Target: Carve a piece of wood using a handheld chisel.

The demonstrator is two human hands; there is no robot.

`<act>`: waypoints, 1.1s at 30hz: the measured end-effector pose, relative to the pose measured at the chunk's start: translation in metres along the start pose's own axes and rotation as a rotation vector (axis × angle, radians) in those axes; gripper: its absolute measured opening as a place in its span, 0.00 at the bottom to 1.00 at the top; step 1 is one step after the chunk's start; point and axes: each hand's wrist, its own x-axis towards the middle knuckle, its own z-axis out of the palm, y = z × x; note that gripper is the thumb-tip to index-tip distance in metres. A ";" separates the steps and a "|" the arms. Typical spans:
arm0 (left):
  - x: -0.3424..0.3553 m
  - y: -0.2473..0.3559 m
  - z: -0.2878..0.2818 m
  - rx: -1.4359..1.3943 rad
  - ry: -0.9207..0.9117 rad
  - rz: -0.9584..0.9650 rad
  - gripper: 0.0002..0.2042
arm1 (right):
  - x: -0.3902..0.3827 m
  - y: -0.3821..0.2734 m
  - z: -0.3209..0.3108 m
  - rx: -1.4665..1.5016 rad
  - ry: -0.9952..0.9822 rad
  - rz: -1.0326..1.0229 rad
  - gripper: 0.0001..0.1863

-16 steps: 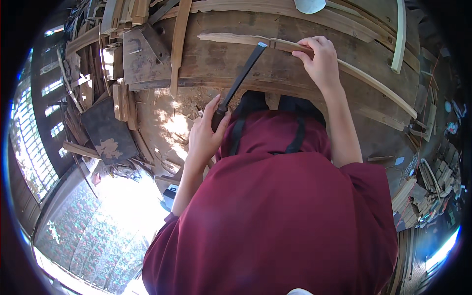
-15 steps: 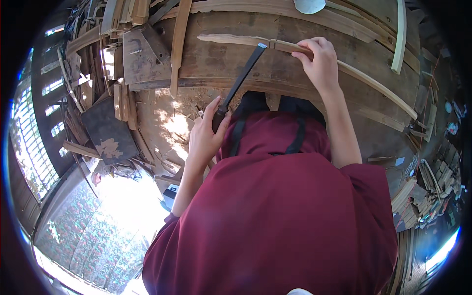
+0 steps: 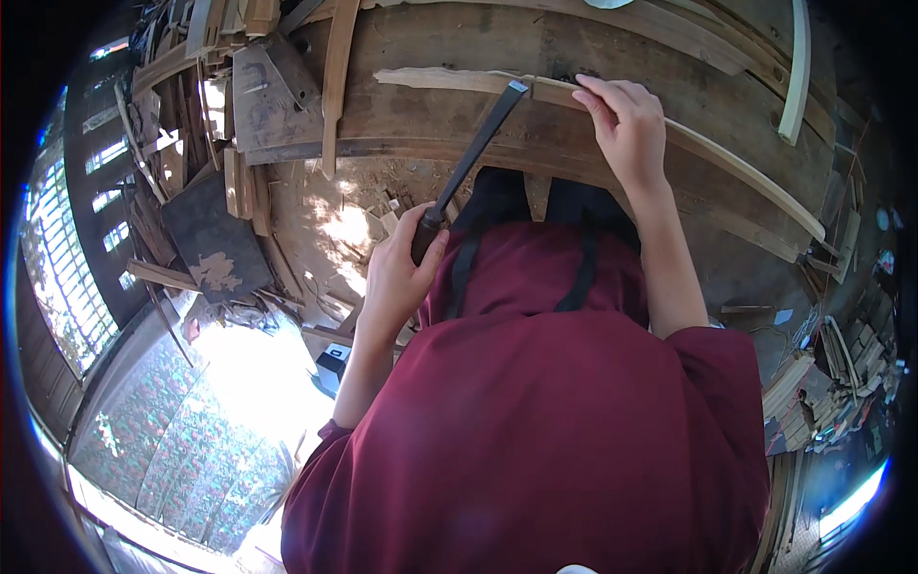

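My left hand (image 3: 400,271) is wrapped round the dark handle of a chisel (image 3: 476,146). The chisel's long blade slants up to the right, and its bright tip lies right beside a notch in a narrow wooden strip (image 3: 741,165). The strip runs across the workbench (image 3: 430,120), rough and ragged at its left end, smooth and slightly curved on the right. At the strip, just right of the notch, my right hand (image 3: 631,134) has its thumb and fingers closed about it; the palm hides part of the wood.
A flat board (image 3: 335,91) lies crosswise on the bench's left part. Another pale strip (image 3: 796,77) sits at the back right. Scrap wood (image 3: 182,143) is piled at left, and more offcuts (image 3: 856,368) lie at right. Shavings and chips cover the ground (image 3: 330,215) before the bench.
The view has shifted a little. My right fingers have changed their hold on the strip slightly, and the chisel tip stays close to the notch.
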 end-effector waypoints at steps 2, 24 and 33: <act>-0.004 0.004 0.000 -0.065 -0.057 -0.047 0.18 | 0.001 0.000 0.000 -0.006 0.035 -0.023 0.07; -0.003 0.052 -0.053 -0.941 -0.213 0.644 0.22 | -0.023 -0.005 -0.002 -0.037 0.097 0.010 0.16; 0.075 0.103 -0.015 -1.137 0.558 1.191 0.13 | -0.023 -0.011 -0.016 -0.159 0.195 0.071 0.22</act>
